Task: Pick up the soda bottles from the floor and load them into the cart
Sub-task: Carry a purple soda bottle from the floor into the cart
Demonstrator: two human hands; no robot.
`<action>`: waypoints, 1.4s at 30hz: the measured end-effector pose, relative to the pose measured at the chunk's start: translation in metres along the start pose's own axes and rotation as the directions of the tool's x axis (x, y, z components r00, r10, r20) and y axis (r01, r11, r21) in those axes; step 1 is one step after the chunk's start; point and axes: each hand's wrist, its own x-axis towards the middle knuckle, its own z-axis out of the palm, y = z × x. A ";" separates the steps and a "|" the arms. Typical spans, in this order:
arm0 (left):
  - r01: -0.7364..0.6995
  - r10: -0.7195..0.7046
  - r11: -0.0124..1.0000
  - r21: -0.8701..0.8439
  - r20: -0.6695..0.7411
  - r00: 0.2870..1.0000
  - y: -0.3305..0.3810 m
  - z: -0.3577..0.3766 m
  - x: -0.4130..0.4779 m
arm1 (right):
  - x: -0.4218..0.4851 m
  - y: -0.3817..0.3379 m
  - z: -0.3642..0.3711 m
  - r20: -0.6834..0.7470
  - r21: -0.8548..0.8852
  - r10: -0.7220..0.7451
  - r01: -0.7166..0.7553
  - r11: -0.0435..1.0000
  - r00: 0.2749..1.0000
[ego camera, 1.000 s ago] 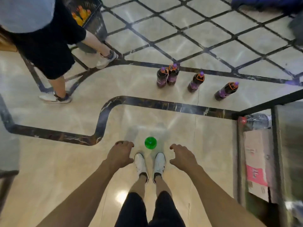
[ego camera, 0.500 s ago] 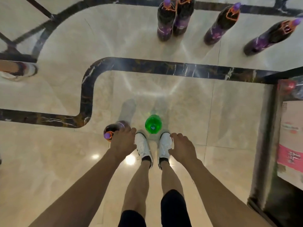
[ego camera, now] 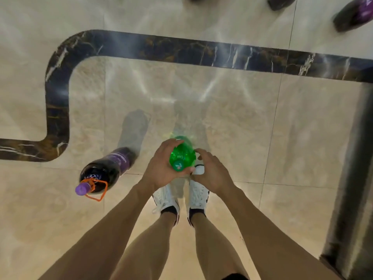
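The left hand (ego camera: 161, 168) grips the green soda bottle (ego camera: 182, 156) high up, fingers over the shoulder and thumb under the neck just by the green cap (ego camera: 177, 165). That is probably the narrowest part and the easiest to close a hand around. The right hand (ego camera: 212, 172) is cupped at the bottle's other side with curved fingers. Whether it actually holds the bottle or only steadies it, I cannot tell. Two hands suggest a full, heavy bottle.

The bottle is just in front of the white shoes (ego camera: 166, 197). Whether its base is on the floor or already raised is hidden.

Left of the hands stands a dark soda bottle with a purple label (ego camera: 107, 170), upright on the tiles, its orange carry loop (ego camera: 96, 188) hanging from the neck. It looks like the next one to collect. More purple-labelled bottles (ego camera: 353, 15) wait beyond the dark marble band (ego camera: 181, 49).

The blurred dark bar (ego camera: 351, 178) at the right is likely the cart's frame, near enough for a short carry.
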 end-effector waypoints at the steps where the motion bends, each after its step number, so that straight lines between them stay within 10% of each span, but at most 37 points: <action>1: 0.025 -0.029 0.996 -0.083 -0.040 0.999 -0.001 -0.004 0.003 | 0.004 0.003 0.003 -0.007 0.032 -0.014 0.015 0.999 1.000; 14: 0.211 -0.308 0.828 -0.519 -0.106 0.945 -0.044 -0.112 0.080 | 0.124 -0.015 0.046 -0.040 0.247 -0.112 0.118 0.962 0.993; 23: 0.211 -0.358 0.708 -0.674 -0.084 0.930 -0.031 -0.137 0.069 | 0.147 -0.041 0.037 -0.188 0.023 -0.294 0.304 0.953 0.937; 42: -0.021 0.068 0.891 -0.454 0.088 0.994 0.483 -0.268 -0.220 | -0.329 -0.257 -0.313 -0.379 -0.105 -0.313 0.295 0.950 0.871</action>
